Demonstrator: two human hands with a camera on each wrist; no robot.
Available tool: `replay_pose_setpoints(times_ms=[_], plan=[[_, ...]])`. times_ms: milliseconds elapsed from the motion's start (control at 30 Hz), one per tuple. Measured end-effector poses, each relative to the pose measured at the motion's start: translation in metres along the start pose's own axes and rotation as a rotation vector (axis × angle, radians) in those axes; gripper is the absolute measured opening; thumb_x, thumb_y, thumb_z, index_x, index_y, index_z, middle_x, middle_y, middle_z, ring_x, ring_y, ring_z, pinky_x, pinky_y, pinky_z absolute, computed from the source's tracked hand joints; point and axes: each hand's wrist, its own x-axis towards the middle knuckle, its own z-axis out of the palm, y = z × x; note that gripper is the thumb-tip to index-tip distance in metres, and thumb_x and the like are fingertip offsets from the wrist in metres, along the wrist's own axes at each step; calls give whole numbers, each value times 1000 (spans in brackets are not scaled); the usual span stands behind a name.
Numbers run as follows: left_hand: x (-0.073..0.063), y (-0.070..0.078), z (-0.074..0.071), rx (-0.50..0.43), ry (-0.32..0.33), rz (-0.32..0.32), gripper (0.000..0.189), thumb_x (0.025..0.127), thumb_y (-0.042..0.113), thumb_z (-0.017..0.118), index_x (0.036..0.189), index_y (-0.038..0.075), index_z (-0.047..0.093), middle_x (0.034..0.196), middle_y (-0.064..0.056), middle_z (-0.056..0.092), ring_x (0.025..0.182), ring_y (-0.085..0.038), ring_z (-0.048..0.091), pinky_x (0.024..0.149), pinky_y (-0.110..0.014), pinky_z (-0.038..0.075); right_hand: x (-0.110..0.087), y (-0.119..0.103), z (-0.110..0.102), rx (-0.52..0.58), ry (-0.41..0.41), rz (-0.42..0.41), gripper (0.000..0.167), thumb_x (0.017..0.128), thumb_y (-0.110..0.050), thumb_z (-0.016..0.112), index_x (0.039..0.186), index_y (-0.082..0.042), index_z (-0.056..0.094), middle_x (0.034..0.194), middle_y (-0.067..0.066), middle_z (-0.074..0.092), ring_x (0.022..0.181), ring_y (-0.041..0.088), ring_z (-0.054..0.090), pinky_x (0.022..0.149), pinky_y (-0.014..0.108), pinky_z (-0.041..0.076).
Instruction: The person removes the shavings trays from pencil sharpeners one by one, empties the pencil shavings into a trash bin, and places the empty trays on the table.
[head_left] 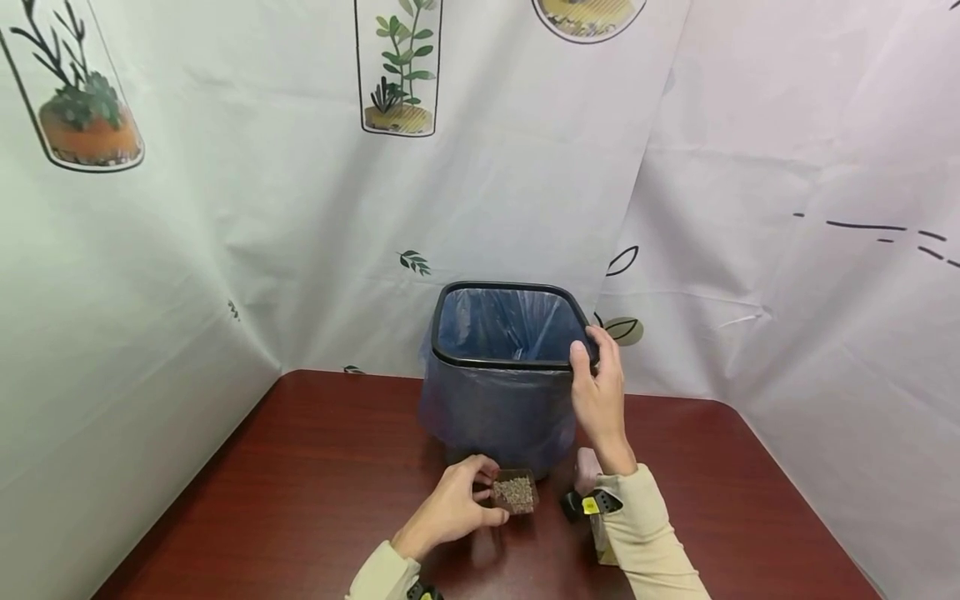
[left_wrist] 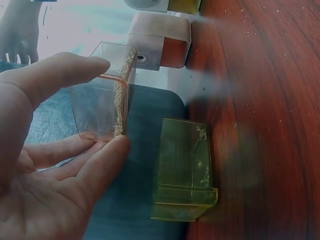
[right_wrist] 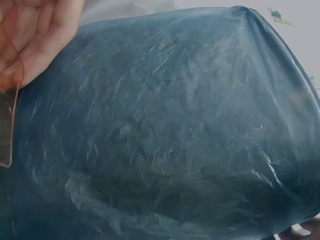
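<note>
My left hand pinches a small clear plastic shavings drawer between thumb and fingers, just in front of the trash bin. Pale brown shavings cover the bottom of the drawer, seen from the side in the left wrist view. My right hand grips the black rim of the bin at its right front corner. A thin blue bag lines the bin and hangs over its outside. From the right wrist view, the right hand itself is out of sight.
A pink and white box with a round hole, which looks like a pencil sharpener, stands on the table right of the bin. Near it is a yellow-green transparent drawer with bits of shavings inside. The red-brown table meets white cloth walls.
</note>
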Motion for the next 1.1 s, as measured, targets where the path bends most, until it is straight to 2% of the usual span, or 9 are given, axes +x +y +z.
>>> replay_pose_setpoints(times_ms=[200,400,700,1100], plan=[[-1,0,1,-12,-1,11,47,68,12,79,105,0,54,100,-10,55,94,-21,59,81,-25,51,-2,2,3,7,37,-2,45,95,-33,47,128,-3,47,140,5,37,126,23,37,94,47,39],[-1,1,-1,-27,0,18,46,69,12,78,106,0,54,101,-11,55,94,-21,58,81,-25,51,-6,4,4,-9,75,7,46,94,-36,48,128,-6,49,131,10,44,115,25,46,91,47,41],[-1,5,-3,-30,4,27,47,69,12,79,107,1,54,103,-11,55,94,-23,59,79,-27,51,-10,4,9,-41,57,-14,49,98,-37,36,136,-5,39,137,12,37,124,27,39,100,49,32],[2,12,-12,-16,14,37,46,69,13,78,107,2,54,103,-10,55,94,-22,58,79,-25,51,-11,4,9,-75,53,1,51,99,-39,33,138,-7,36,138,12,36,124,27,39,101,49,31]])
